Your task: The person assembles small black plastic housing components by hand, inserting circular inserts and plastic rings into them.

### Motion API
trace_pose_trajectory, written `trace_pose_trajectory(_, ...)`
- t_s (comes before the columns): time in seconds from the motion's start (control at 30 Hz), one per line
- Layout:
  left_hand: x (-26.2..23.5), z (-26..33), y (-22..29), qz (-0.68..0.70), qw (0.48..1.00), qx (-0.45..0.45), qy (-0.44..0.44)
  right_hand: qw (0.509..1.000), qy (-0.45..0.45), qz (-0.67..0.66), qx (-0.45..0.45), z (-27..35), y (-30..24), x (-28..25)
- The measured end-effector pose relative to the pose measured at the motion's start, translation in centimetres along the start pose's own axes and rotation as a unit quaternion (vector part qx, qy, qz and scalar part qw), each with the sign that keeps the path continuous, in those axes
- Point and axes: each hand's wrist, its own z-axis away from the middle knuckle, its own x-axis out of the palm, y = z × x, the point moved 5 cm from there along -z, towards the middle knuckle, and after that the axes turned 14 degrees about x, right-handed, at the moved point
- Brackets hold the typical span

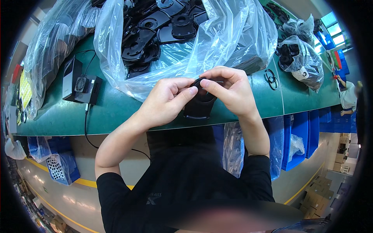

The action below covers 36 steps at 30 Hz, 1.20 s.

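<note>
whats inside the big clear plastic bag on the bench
The clear plastic bag holds black round-holed plastic parts, piled. Those lower down are hidden by the top ones and the crumpled plastic.

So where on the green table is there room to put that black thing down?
Bare green table shows between the small black box and the hands, and right of them near the loose black rings. Farther back, plastic bags of black parts crowd it.
</note>
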Motion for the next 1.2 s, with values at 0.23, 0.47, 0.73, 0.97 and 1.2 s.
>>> trace_pose_trajectory(0.23,0.24,-0.09,-0.11,-0.026,1.0,0.003,-0.004,1.0,0.007,0.003,-0.007,0.16,0.02,-0.25)
trace_pose_trajectory(0.47,0.37,0.15,-0.37,-0.011,0.998,0.042,0.055,1.0,0.007,-0.011,-0.023,0.09,0.42,-0.41)
trace_pose_trajectory(0.73,-0.1,0.0,-0.27,-0.024,0.998,0.03,0.045,0.999,0.01,-0.019,-0.024,-0.17,0.52,-0.43)
trace_pose_trajectory(0.97,-0.2,0.11,-0.34,-0.027,0.999,0.013,0.037,0.999,0.013,0.014,-0.041,-0.18,0.5,-0.52)
trace_pose_trajectory(1.2,0.17,0.14,-0.7,0.012,0.998,0.037,0.052,0.999,0.012,0.014,-0.042,-0.07,0.45,-0.48)
